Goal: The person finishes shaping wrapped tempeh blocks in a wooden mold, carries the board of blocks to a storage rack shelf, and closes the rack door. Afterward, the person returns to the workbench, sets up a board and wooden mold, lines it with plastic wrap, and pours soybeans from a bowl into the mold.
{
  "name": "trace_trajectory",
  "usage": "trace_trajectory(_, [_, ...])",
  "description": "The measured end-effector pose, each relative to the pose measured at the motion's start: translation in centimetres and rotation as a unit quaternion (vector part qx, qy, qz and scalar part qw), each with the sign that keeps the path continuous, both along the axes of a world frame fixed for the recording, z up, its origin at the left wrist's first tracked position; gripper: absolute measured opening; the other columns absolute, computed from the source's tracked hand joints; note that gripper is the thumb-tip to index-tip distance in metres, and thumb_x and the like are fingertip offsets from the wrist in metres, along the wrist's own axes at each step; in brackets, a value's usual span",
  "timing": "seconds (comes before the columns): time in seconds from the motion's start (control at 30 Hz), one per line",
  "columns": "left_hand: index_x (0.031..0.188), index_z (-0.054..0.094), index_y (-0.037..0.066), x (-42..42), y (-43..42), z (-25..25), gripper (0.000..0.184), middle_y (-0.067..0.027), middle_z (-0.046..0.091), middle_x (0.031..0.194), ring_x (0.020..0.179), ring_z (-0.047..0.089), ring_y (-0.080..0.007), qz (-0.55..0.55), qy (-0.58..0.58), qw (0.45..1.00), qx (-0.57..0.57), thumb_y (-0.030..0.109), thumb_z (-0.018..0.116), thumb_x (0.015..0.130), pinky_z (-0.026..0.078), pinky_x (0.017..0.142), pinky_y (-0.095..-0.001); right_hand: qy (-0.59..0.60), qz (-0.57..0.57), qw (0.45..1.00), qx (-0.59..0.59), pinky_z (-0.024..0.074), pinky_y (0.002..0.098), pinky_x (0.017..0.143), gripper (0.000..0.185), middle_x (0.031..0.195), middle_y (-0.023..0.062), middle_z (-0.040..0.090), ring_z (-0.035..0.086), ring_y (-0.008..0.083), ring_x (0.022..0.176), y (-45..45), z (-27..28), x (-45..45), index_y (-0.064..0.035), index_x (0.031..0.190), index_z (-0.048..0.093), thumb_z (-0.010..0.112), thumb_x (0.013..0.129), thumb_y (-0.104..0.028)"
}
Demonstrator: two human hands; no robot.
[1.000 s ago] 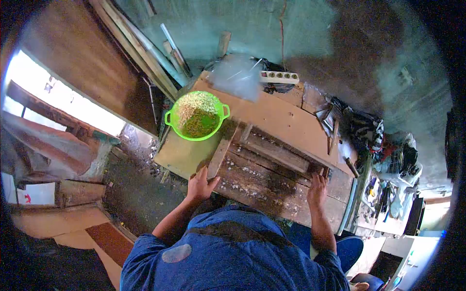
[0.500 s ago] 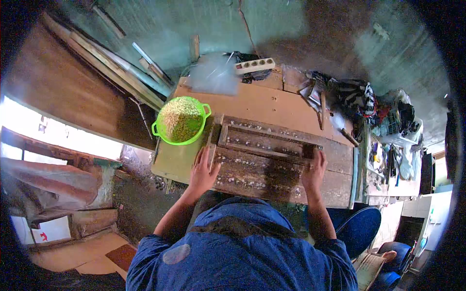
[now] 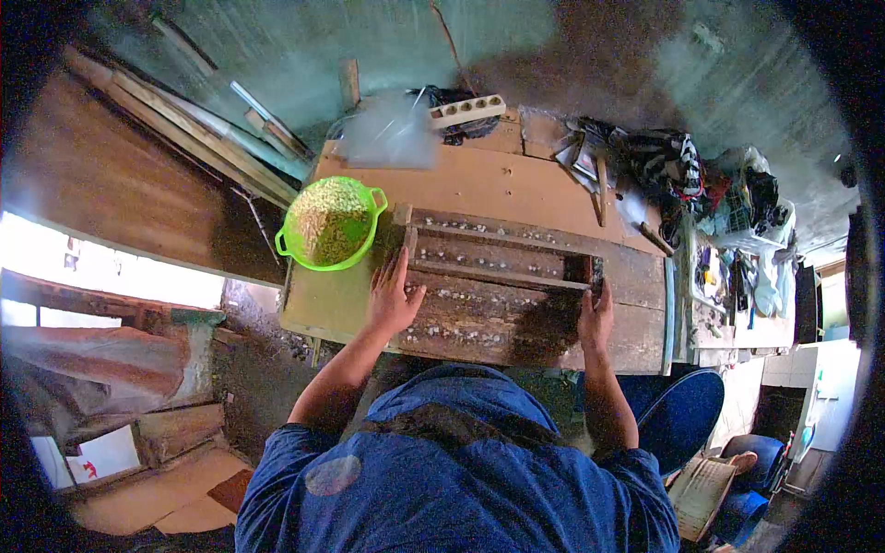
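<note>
A narrow wooden frame (image 3: 498, 275) with long side rails lies on the worn, white-specked boards of the table. My left hand (image 3: 395, 302) is at its left end, fingers stretched along the outside of the end piece and thumb spread apart. At the other end, my right hand (image 3: 595, 318) has its thumb and fingers around the corner by a dark end block (image 3: 579, 269). Left of the frame stands a bright green colander (image 3: 318, 260) with pale and greenish-brown small pieces in it, untouched by either hand.
A power strip (image 3: 467, 111) and a clear plastic bag (image 3: 387, 138) lie at the table's back. Dark bags (image 3: 659, 157) and a white basket (image 3: 747, 217) crowd the right side. A blue round-backed seat (image 3: 678, 419) stands near my right elbow.
The left hand has moved up along the frame's left end piece. The right hand has shifted lower around the right corner, and the frame's ends look squarer. The whole view has shifted slightly.
</note>
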State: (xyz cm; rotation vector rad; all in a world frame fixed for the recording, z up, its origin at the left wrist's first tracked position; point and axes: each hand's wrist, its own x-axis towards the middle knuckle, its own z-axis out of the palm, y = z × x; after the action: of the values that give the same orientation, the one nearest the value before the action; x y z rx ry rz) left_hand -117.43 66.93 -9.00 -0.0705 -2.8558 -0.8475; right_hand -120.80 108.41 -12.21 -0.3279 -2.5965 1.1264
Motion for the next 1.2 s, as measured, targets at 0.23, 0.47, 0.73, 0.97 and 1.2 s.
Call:
trace_trajectory(0.23, [0.156, 0.014, 0.009, 0.4, 0.1, 0.7, 0.086, -0.0217, 0.038, 0.151, 0.136, 0.037, -0.0438, 0.014, -0.031, 0.999, 0.000, 0.034, 0.062, 0.089, 0.025, 0.115, -0.0524, -0.029, -0.003, 1.000, 0.003, 0.0403, 0.0421, 0.104, 0.056, 0.140, 0.0232, 0.051, 0.051, 0.0387, 0.126, -0.1, 0.5, 0.1, -0.0037, 0.144, 0.042, 0.057, 0.099, -0.033])
trace_trajectory(0.47, [0.154, 0.020, 0.006, 0.6, 0.0, 1.0, 0.083, -0.0227, 0.041, 0.148, 0.133, 0.042, -0.0414, 0.012, 0.024, 1.000, 0.012, 0.029, 0.065, 0.088, 0.031, 0.112, -0.0517, -0.081, 0.006, 0.995, -0.053, 0.0411, 0.0428, 0.102, 0.054, 0.140, 0.0226, 0.051, 0.051, 0.0367, 0.125, 0.1, 1.8, 0.1, -0.0051, 0.140, 0.047, 0.058, 0.098, -0.037])
trace_trajectory(0.73, [0.155, 0.013, 0.004, 0.5, -0.1, 1.8, 0.090, -0.0269, 0.034, 0.151, 0.136, 0.037, -0.0461, 0.024, 0.021, 0.999, 0.032, 0.031, 0.066, 0.087, 0.029, 0.113, -0.0547, 0.054, 0.022, 0.995, 0.075, 0.0403, 0.0455, 0.105, 0.051, 0.134, 0.0213, 0.053, 0.050, 0.0384, 0.124, -3.8, 6.2, -6.6, -0.0059, 0.138, 0.050, 0.064, 0.094, -0.028])
trace_trajectory(0.97, [0.155, 0.013, 0.003, 0.8, -0.2, 2.7, 0.086, -0.0208, 0.030, 0.155, 0.143, 0.030, -0.0393, 0.036, -0.033, 0.998, 0.051, 0.032, 0.061, 0.090, 0.025, 0.116, -0.0556, 0.096, 0.280, 0.952, 0.078, 0.0391, 0.0461, 0.107, 0.049, 0.138, 0.0221, 0.051, 0.049, 0.0400, 0.127, -17.4, 4.4, -21.0, -0.0044, 0.137, 0.050, 0.061, 0.094, -0.026])
trace_trajectory(1.2, [0.152, 0.021, 0.000, 1.0, -0.5, 2.6, 0.080, -0.0227, 0.037, 0.151, 0.134, 0.041, -0.0409, 0.017, -0.014, 0.999, 0.033, 0.030, 0.060, 0.089, 0.027, 0.114, -0.0546, 0.051, 0.412, 0.894, 0.168, 0.0367, 0.0491, 0.110, 0.062, 0.143, 0.0276, 0.044, 0.043, 0.0442, 0.132, -33.5, 2.2, -28.9, -0.0001, 0.144, 0.041, 0.061, 0.093, -0.030])
